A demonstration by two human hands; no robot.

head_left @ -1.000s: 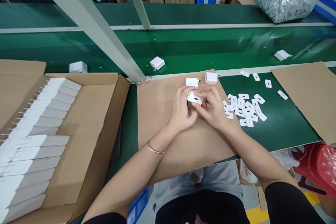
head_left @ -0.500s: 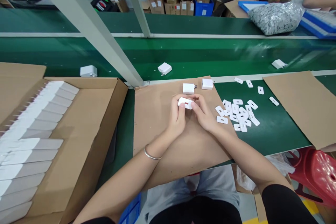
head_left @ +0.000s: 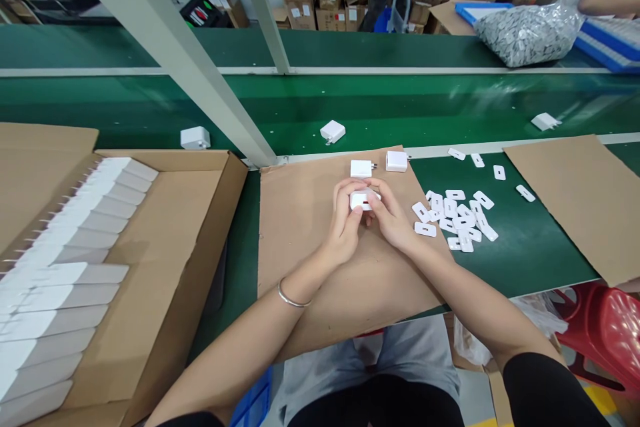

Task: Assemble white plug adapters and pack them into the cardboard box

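Between my two hands, above the cardboard sheet, is a white charger with a slotted end face turned up toward me. My left hand grips it from the left, thumb at its lower edge. From the other side my right hand closes on it, the thumb pressing near the dark slot. Just beyond my fingers lie a white plug charger and a second charger, prongs pointing right. Several white slotted face plates are heaped to the right of my right hand.
An open carton on the left holds rows of white chargers. On the green conveyor sit three more chargers. A slanted metal post rises behind the carton. Another cardboard sheet and a red stool are at right.
Both hands have shifted slightly and turned the charger, the right thumb now lying over its face. Chargers on the conveyor have moved right. A person in the background has moved left.
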